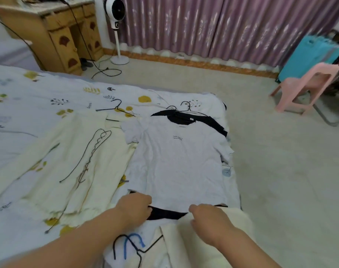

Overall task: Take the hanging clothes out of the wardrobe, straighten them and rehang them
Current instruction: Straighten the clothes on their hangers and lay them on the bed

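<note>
A pale grey T-shirt (176,161) with small black lettering lies flat on the bed, on top of a black garment (186,118) that shows at its collar and hem. My left hand (134,206) grips the T-shirt's hem at the left. My right hand (207,219) pinches the hem at the right. A cream garment (72,151) with dark drawstrings lies to the left. Black wire hangers (116,109) rest near the collars. Close to me, black and blue hangers (132,246) lie beside another cream garment (186,246).
The bed (29,93) has a white leaf-print cover. Beyond it stand a wooden desk (68,35), a white pedestal fan (116,26) with cables on the floor, and purple curtains. A pink plastic chair (307,88) and a teal case (309,55) stand at right.
</note>
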### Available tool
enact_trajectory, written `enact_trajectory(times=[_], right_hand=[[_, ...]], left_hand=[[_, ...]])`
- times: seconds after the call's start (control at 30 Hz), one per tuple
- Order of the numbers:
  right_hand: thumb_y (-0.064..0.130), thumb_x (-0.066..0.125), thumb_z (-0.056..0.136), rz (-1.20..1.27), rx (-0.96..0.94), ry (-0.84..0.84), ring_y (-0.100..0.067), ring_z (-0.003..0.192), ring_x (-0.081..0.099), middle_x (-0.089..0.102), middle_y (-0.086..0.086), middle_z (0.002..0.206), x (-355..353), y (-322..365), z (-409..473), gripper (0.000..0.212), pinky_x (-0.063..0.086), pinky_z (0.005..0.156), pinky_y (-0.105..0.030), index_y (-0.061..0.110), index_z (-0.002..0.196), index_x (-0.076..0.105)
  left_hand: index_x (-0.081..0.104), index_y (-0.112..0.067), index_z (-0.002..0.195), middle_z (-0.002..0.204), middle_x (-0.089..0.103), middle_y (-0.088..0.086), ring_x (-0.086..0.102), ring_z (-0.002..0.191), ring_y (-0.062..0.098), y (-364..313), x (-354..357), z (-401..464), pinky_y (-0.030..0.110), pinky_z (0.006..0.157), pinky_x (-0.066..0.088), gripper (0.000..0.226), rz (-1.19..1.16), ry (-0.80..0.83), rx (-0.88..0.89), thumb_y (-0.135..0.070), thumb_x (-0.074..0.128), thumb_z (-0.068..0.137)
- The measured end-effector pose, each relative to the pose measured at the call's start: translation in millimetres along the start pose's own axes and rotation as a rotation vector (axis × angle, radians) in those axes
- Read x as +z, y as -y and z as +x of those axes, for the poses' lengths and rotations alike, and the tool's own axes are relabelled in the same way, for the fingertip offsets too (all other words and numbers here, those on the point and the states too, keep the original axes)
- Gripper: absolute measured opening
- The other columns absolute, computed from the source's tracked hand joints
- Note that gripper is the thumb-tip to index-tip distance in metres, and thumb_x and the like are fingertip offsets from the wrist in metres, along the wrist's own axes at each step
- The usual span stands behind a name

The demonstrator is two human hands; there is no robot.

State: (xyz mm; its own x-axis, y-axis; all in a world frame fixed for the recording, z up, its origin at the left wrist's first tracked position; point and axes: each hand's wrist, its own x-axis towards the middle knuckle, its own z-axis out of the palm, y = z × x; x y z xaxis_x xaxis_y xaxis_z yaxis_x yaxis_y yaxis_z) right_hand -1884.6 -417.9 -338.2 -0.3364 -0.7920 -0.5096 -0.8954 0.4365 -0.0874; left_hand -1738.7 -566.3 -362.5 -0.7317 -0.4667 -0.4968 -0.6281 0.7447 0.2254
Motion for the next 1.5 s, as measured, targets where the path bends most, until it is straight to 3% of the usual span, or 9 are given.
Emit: enact_trajectory(times=[0.07,0.17,0.27,0.43,0.7,0.8,0.97,1.4,1.5], right_hand=[[0.017,0.037,0.096,-0.001,-0.003,0.030,-0.027,0.117,0.050,0.053,-0.009,0.128,-10,12,-36,0.033,0.035,0.078,-0.032,0.013,0.128,0.046],[0.022,0.035,0.098,-0.025,-0.005,0.082,-0.026,0.122,0.047,0.048,-0.007,0.135,-22,27,-90,0.038,0.039,0.091,-0.031,0.014,0.135,0.041],[0.023,0.034,0.098,-0.027,-0.024,0.107,-0.025,0.121,0.048,0.047,-0.007,0.135,-33,43,-139,0.038,0.040,0.090,-0.030,0.014,0.135,0.040],[0.029,0.036,0.098,-0.044,-0.041,0.131,-0.023,0.116,0.052,0.049,-0.005,0.133,-46,74,-214,0.038,0.041,0.086,-0.027,0.015,0.132,0.043],[0.031,0.040,0.098,-0.040,-0.120,0.123,-0.019,0.127,0.044,0.042,-0.003,0.143,-57,154,-298,0.042,0.037,0.097,-0.023,0.020,0.139,0.039],[0.031,0.040,0.098,-0.073,-0.157,0.113,-0.020,0.126,0.045,0.043,-0.004,0.141,-53,195,-314,0.041,0.037,0.097,-0.025,0.017,0.137,0.041],[0.029,0.040,0.097,-0.130,-0.218,0.104,-0.022,0.126,0.046,0.046,-0.007,0.139,-37,289,-341,0.041,0.039,0.097,-0.026,0.015,0.136,0.043],[0.031,0.042,0.098,-0.096,-0.466,0.195,-0.021,0.131,0.041,0.042,-0.004,0.145,35,559,-423,0.045,0.034,0.104,-0.030,0.019,0.141,0.038],[0.030,0.041,0.098,-0.118,-0.488,0.229,-0.021,0.129,0.043,0.044,-0.004,0.143,42,595,-425,0.044,0.036,0.103,-0.031,0.018,0.140,0.039]], left_hand=[[0.052,-0.013,0.123,0.099,0.057,-0.003,0.049,0.092,0.013,2,-10,-43,0.017,0.059,0.031,0.034,0.011,0.043,-0.032,-0.028,0.035,0.098],[0.050,-0.013,0.128,0.125,0.054,0.004,0.050,0.114,0.018,0,-25,-110,0.022,0.084,0.038,0.037,0.030,0.101,-0.093,-0.030,0.035,0.099],[0.044,-0.015,0.133,0.138,0.047,0.005,0.045,0.123,0.018,-4,-38,-175,0.022,0.091,0.035,0.039,-0.023,0.110,-0.138,-0.032,0.034,0.100],[0.045,-0.015,0.133,0.135,0.049,0.005,0.047,0.121,0.019,-2,-47,-280,0.024,0.093,0.035,0.040,-0.095,0.032,-0.226,-0.031,0.034,0.099],[0.052,-0.009,0.125,0.130,0.052,0.007,0.051,0.108,0.019,44,-17,-440,0.023,0.083,0.036,0.037,-0.120,0.068,-0.349,-0.029,0.036,0.098],[0.048,-0.012,0.131,0.133,0.051,0.006,0.049,0.119,0.019,67,-5,-495,0.023,0.092,0.038,0.040,-0.175,0.049,-0.399,-0.030,0.038,0.098],[0.052,-0.011,0.127,0.128,0.056,0.005,0.051,0.116,0.019,117,21,-586,0.028,0.100,0.037,0.038,-0.221,-0.001,-0.468,-0.031,0.038,0.098],[0.047,-0.017,0.133,0.137,0.048,0.001,0.046,0.123,0.017,268,101,-805,0.024,0.100,0.036,0.041,-0.422,-0.116,-0.681,-0.037,0.041,0.097],[0.055,-0.015,0.121,0.126,0.056,0.003,0.053,0.110,0.017,297,118,-830,0.022,0.087,0.041,0.034,-0.486,-0.152,-0.711,-0.034,0.045,0.094]])
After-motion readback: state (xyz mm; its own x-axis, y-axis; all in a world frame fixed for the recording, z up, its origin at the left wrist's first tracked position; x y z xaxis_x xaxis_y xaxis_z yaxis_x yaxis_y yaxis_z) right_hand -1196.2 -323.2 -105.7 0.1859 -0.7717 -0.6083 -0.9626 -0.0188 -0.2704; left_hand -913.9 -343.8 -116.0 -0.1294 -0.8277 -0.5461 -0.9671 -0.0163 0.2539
